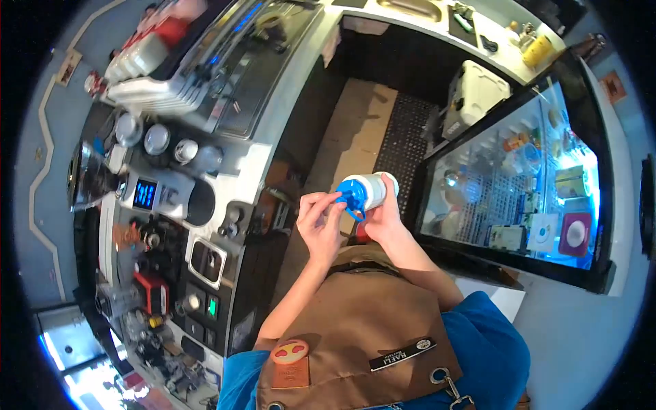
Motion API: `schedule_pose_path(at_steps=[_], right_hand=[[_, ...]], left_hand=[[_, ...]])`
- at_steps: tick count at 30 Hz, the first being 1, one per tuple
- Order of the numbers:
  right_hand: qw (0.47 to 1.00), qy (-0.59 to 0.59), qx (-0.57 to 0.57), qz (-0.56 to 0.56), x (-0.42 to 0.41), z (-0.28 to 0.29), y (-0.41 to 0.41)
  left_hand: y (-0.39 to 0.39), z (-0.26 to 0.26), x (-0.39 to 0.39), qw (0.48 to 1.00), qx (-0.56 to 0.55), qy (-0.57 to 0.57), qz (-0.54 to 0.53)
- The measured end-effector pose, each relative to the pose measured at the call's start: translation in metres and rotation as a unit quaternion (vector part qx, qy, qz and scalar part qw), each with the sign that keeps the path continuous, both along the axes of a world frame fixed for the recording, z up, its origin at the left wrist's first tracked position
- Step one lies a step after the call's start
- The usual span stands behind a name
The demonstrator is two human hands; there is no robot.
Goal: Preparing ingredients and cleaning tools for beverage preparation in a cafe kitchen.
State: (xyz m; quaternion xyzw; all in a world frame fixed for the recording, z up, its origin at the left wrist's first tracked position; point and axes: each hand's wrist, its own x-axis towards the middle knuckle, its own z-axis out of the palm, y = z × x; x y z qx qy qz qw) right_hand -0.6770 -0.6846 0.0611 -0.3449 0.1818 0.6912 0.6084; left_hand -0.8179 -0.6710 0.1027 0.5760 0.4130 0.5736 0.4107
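A white cylindrical container (375, 188) with a blue lid (352, 193) is held in front of my body, tilted with the lid towards the left. My right hand (385, 218) is closed around its white side. At the lid, the fingertips of my left hand (319, 218) pinch a blue part, perhaps a tab or cap; the exact part cannot be told. A blue loop (356, 214) hangs beneath the lid. Nothing inside the container can be seen.
A counter (259, 159) on the left bears a coffee grinder (166, 197), metal jugs (157, 138) and an espresso machine (251, 66). At right stands a glass-door fridge (492, 174); a white cooler box (476, 95) is behind it. A sink (415, 7) lies at the top.
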Motion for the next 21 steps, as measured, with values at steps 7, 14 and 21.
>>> schedule_pose_path(at_steps=[7, 14, 21], right_hand=[[0.996, -0.010, 0.001, -0.086, 0.081, 0.013, 0.051], [0.991, -0.043, 0.050, -0.120, 0.154, -0.018, 0.128], [0.999, -0.037, 0.032, 0.000, 0.207, -0.015, 0.257]], left_hand=[[0.080, -0.005, 0.092, 0.994, 0.020, 0.001, -0.111], [0.192, -0.052, 0.157, 0.960, -0.095, 0.032, -0.263], [0.339, -0.053, 0.205, 0.889, 0.080, 0.227, -0.389]])
